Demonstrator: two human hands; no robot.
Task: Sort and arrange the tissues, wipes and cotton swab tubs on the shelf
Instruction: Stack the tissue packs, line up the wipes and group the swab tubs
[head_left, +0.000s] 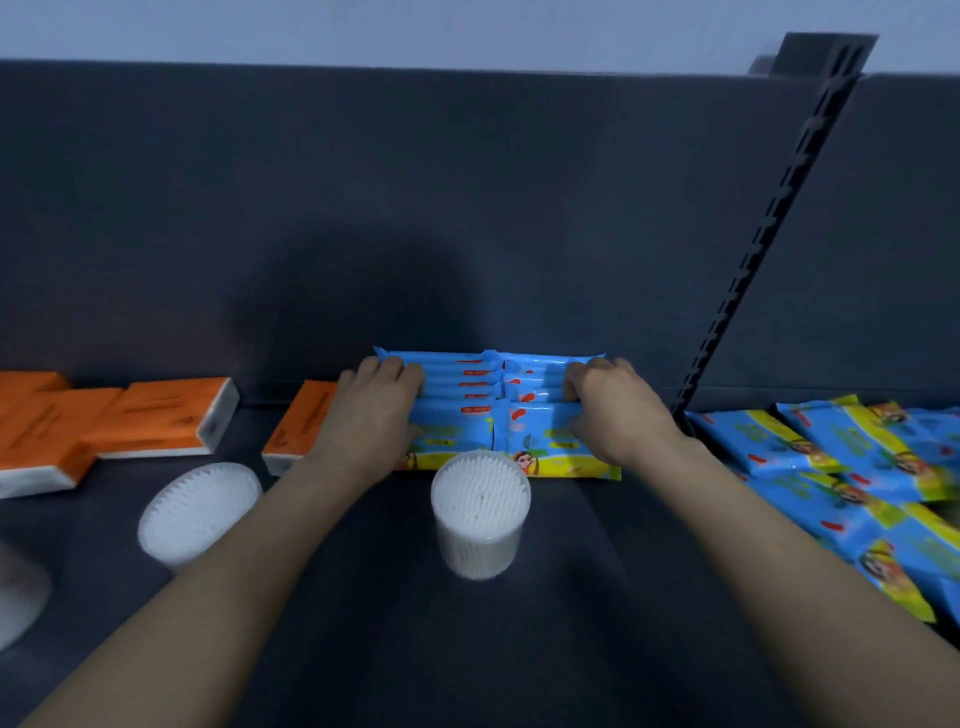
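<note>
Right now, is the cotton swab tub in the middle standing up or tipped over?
Standing up. The cotton swab tub sits on its base, swab tips pointing upward.

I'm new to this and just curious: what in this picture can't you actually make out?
Head view only:
- Print on the wipe packs: too small and blurred.
- Fingertips of the left hand and right hand: tucked behind the packs.
- Pale object at the left edge: cut off, blurred.
- Loose wipes: pile cut by the right edge.

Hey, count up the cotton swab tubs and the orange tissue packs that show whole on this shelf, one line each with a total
Cotton swab tubs: 2, one in the middle, one to the left
Orange tissue packs: 2, one by the left hand, one further left; the overlapping cluster at the frame edge is left out
Total: 4
</note>
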